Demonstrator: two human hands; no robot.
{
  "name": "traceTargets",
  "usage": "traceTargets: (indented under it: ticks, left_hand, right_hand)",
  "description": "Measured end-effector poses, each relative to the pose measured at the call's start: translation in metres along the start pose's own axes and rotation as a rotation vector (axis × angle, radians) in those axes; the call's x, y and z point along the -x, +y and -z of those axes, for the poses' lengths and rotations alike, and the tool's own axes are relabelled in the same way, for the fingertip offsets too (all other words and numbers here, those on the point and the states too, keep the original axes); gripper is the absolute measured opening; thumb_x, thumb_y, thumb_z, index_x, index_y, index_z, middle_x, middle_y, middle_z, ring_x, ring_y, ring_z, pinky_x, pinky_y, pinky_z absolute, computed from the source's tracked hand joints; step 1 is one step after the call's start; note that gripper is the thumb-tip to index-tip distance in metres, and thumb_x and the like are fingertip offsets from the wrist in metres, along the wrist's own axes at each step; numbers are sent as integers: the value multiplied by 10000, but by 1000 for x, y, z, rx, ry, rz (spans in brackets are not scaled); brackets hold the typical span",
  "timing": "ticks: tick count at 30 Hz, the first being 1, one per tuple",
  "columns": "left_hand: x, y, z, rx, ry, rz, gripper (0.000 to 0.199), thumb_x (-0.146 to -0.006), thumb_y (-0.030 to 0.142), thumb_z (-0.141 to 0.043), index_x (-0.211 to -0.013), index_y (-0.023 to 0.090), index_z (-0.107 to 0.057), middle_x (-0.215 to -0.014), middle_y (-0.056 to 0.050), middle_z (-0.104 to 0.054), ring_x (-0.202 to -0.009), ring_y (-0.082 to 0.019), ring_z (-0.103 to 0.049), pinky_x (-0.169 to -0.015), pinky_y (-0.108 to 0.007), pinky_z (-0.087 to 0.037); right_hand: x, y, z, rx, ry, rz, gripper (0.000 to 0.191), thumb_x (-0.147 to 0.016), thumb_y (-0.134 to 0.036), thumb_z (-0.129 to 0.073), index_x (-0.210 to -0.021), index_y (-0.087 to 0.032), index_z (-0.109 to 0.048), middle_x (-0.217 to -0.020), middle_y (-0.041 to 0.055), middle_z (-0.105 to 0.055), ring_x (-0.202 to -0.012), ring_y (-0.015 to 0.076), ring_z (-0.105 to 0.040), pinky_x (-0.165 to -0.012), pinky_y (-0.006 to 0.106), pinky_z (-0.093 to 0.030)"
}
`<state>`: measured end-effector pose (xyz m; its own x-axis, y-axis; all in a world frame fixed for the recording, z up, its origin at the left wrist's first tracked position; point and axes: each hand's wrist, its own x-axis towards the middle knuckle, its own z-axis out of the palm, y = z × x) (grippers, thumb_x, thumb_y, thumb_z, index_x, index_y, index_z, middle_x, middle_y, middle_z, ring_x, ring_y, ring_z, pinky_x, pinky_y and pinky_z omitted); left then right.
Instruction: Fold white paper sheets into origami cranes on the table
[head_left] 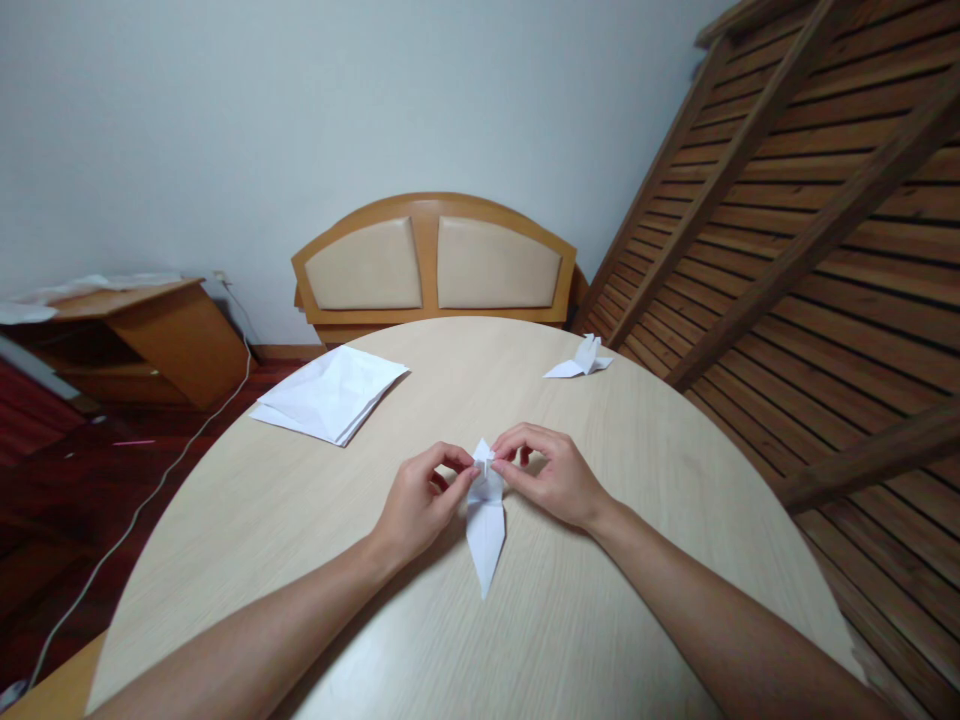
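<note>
A folded piece of white origami paper (486, 530) lies on the round table, long and narrow, with one pointed end toward me. Near its far end, my left hand (427, 495) pinches the left edge between thumb and fingers. On the opposite side, my right hand (553, 472) is closed the same way, thumb and index finger gripping the right edge. Small folds stand up between the fingertips, and the fingers partly cover them. Beyond my right hand, a finished-looking paper crane (585, 358) stands near the table's far edge.
A stack of white paper sheets (330, 392) rests at the table's back left. Behind the pale round table (645, 600) stands a padded wooden headboard (427, 260). Wooden slats (825, 230) lean at the right; a low wooden desk (165, 330) and a white cable (161, 495) are at left.
</note>
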<state>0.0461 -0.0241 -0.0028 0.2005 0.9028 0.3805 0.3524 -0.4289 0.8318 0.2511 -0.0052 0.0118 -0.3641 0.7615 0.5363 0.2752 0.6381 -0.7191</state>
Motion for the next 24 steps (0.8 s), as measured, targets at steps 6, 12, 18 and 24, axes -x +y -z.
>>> traceTargets:
  ticks: [6, 12, 18, 24]
  left_hand:
    - [0, 0, 0, 7, -8, -4, 117, -895, 284, -634, -880, 175, -674, -839, -28, -714, -737, -141, -661, -584, -222, -503]
    - [0, 1, 1, 9, -11, 10, 121, -895, 290, -635, -874, 177, -674, -833, -27, -715, -734, -145, -662, -582, -228, -503]
    - [0, -1, 0, 17, -13, 12, 120, -898, 289, -632, -876, 179, -673, -833, -25, -714, -737, -145, -661, -593, -233, -507]
    - [-3, -1, 2, 11, -41, 7, 134, -899, 305, -625, -925, 176, -645, -879, -40, -709, -779, -160, -670, -653, -270, -543]
  right_hand:
    - [0, 0, -3, -22, 11, -90, 140, -841, -225, -702, -979, -210, -717, -873, 28, -735, -759, 156, -647, -657, 280, -485]
    - [-1, -3, -3, -6, -10, -109, 47, -856, -224, -681, -833, -200, -713, -800, 15, -724, -725, 148, -626, -647, 277, -460]
    - [-2, -5, -2, 14, -42, -104, 60, -876, -221, -658, -841, -195, -700, -811, 19, -711, -724, 145, -613, -644, 275, -454]
    - [0, -1, -1, 1, -43, -134, 69, -866, -236, -679, -920, -199, -701, -844, 18, -726, -726, 143, -625, -655, 274, -487]
